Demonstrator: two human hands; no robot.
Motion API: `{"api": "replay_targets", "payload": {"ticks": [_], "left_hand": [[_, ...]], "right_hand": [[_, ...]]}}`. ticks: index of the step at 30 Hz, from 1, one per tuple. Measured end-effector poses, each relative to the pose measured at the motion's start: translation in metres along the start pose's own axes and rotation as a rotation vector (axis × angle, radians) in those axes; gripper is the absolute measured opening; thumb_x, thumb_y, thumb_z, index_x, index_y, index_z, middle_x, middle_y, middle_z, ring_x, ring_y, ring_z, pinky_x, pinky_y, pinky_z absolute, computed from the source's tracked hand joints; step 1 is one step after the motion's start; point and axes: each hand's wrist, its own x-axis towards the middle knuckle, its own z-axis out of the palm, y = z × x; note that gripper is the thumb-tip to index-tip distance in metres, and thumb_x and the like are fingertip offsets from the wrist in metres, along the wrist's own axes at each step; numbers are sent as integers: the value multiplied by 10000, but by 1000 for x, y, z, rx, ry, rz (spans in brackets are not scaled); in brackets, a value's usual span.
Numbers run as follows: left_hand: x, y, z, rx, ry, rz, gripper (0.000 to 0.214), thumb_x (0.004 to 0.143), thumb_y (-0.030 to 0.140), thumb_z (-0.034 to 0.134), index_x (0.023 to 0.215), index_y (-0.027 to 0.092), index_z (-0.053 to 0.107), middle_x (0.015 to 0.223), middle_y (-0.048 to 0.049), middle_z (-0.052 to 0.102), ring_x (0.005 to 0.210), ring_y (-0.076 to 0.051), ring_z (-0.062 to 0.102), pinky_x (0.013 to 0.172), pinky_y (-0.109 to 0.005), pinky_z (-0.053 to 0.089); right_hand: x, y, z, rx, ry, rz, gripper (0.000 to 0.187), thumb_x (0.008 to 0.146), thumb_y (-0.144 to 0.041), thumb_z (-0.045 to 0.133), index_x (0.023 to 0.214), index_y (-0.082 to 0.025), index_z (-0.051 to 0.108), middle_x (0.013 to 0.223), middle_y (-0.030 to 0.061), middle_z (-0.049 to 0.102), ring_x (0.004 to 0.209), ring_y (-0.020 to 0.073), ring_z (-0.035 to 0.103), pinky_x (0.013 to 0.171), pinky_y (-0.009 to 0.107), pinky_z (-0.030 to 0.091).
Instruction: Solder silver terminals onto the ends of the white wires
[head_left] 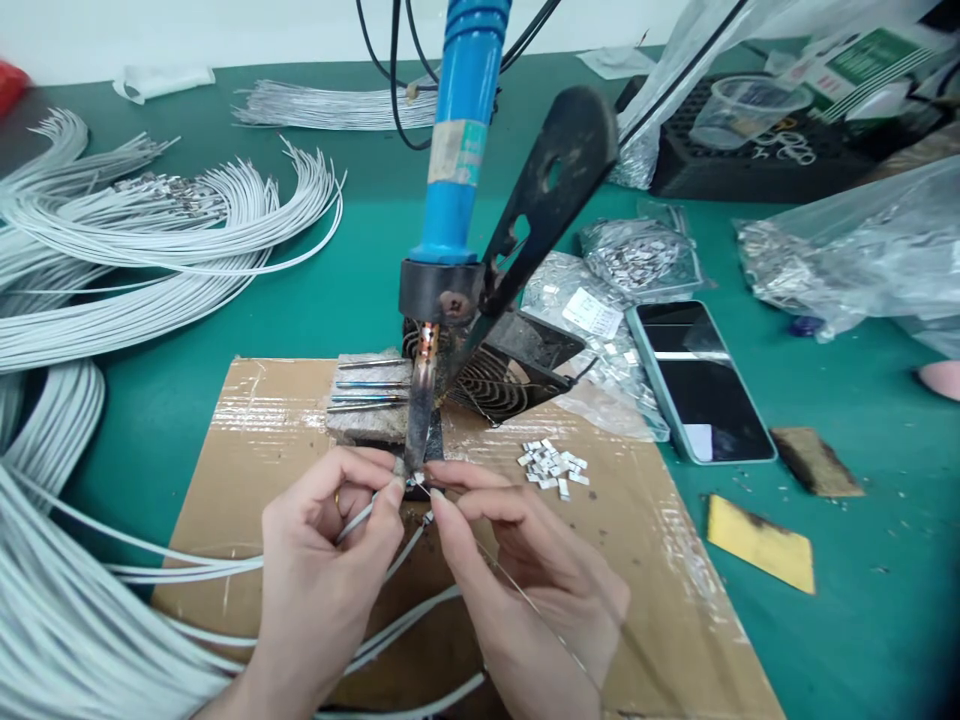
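A blue-handled soldering iron [459, 120] is clamped in a black bracket [551, 180], its tip pointing down between my hands. My left hand [326, 560] pinches a white cable [358, 522], holding its end right at the tip. A tiny metal piece [418, 481] shows at that spot; whether it is joined to the cable I cannot tell. Thin solder wire [536, 608] runs through the closed fingers of my right hand [525, 590] and reaches toward the same point. Just below, another cable end [427, 518] with a small metal terminal lies over the cardboard [637, 560].
Thick bundles of white cables [150, 310] cover the left side. Small metal tabs [553, 466] lie on the cardboard, right of the iron. Behind are a small fan [495, 375] and bags of metal parts [637, 250]. A phone [705, 380] and yellow sponge [760, 543] rest at right.
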Motion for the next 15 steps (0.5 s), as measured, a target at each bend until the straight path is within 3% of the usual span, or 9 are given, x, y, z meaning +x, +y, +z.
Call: {"api": "replay_targets", "payload": {"ticks": [15], "left_hand": [[3,-2,-4,36,-40,85,148,775,79,764,719,215,745,698,8,734,518,-95,583,457,-166,455]], "right_hand": [[1,1,1,-24,10,-50,176,905,-106,749,791,-234,711,958,24,825,889,172,791,796,252,611]]}}
